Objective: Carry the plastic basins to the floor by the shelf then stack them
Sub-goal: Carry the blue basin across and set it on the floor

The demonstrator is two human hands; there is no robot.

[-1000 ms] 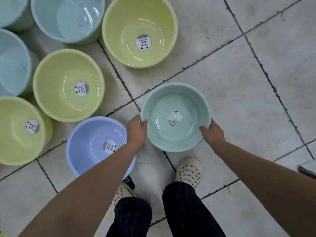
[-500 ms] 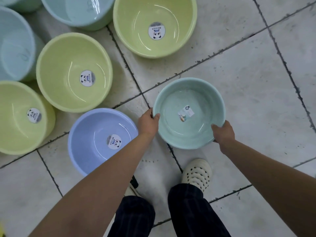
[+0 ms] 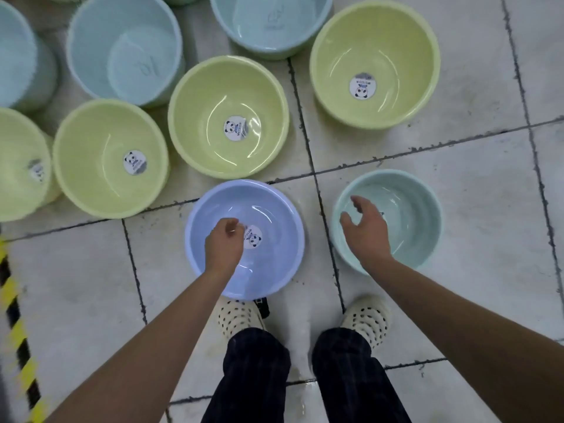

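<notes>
Head view, looking down. Nearest: dark trousers (image 3: 256, 377) & cream clogs (image 3: 238, 315) on tiled floor (image 3: 473, 209); black-yellow tape (image 3: 15, 315) at the left edge. Both forearms reach fwd from there.

L hand (image 3: 224, 244) hangs over the inside of lilac basin (image 3: 274, 206), just beside its panda sticker (image 3: 254, 239). Fingers loosely curled under, nothing in them. Touching the base or just above it: can't tell. R hand (image 3: 366, 232) is over mint basin (image 3: 415, 215), toward its near-left side. Fingers relaxed & spread, thumb out, holding nothing; no contact w/ the rim that I can make out.

Key relation: the 2 basins sit side by side on the floor, mint to the right of lilac, apart, w/ a grout line between. Both upright, mouths up; round, so no long axis to line up. Mint looks the smaller, so prob. it nests into lilac, i.e. lift and shift left. R hand is the nearer one for that, w/ mint's rim under its wrist & beyond its fingertips. Neither rim gripped yet.

Farther: yellow-green basins (image 3: 229, 96) clustered beyond & left, nearest one just beside lilac's far rim. Pale blue basins (image 3: 125, 47) behind those at top. Whether any are already nested, can't tell.
</notes>
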